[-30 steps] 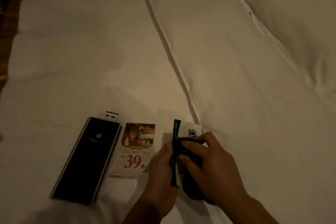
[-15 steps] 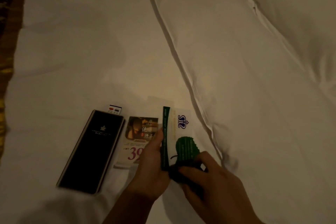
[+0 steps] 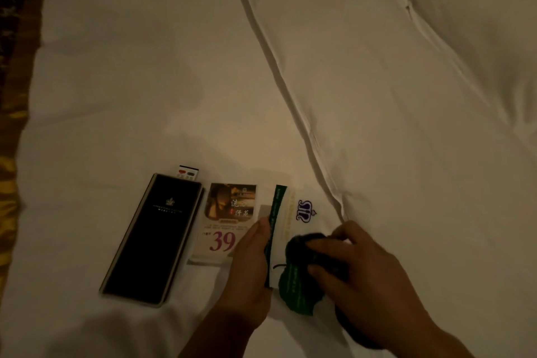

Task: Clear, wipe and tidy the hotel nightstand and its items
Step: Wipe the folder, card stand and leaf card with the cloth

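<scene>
Your right hand (image 3: 360, 267) is closed around a dark cloth (image 3: 305, 244), pressed onto the white card with the green leaf (image 3: 293, 244) that lies on the bed sheet (image 3: 145, 96). Your left hand (image 3: 250, 264) pins that card by its green-striped left edge, thumb on top, fingers underneath (fingers not visible, so judged). Advice: keep the left edge pinned flat and wipe away from it in short, light strokes, so the thin card does not buckle on the soft bedding. Just beside it to the left lies the card marked 39 (image 3: 225, 224), then the black folder (image 3: 152, 237), with a small remote (image 3: 188, 172) poking out beyond the folder's far end. Further off, only the duvet seam (image 3: 276, 73).
</scene>
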